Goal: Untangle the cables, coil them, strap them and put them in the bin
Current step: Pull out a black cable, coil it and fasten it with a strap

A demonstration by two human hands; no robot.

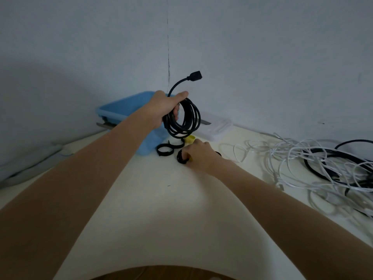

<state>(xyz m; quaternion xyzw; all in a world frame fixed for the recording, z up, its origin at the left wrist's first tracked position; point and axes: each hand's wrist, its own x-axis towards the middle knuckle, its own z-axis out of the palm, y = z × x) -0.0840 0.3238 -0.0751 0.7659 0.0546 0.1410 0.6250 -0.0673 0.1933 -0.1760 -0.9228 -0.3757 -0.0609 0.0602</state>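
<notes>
From the head view, your left hand (164, 110) sits just above the middle of the frame, fingers and thumb curled round a coiled black cable (184, 118), which it holds up off the table (161, 209). The coil hangs below your thumb in several loops, and one free end rises above the hand, its plug (195, 75) pointing to the right against the wall (262, 57).

Behind that hand, against the wall, stands the blue bin (123, 109), just left of centre; the coil hangs in front of its right edge. A white lid (218, 127) lies flat to the right of the bin.

Your right hand (198, 153) is lower, at mid-frame on the table, its fingers pinching a black strap (182, 157) curled into a ring. Two more black strap rings (165, 149) lie just left of it, near the bin's foot, and a yellow strap (190, 139) shows just above your knuckles.

At the right edge of the frame a tangle of white cables (302, 164) and black cables (343, 156) sprawls on the table, well apart from both hands.
</notes>
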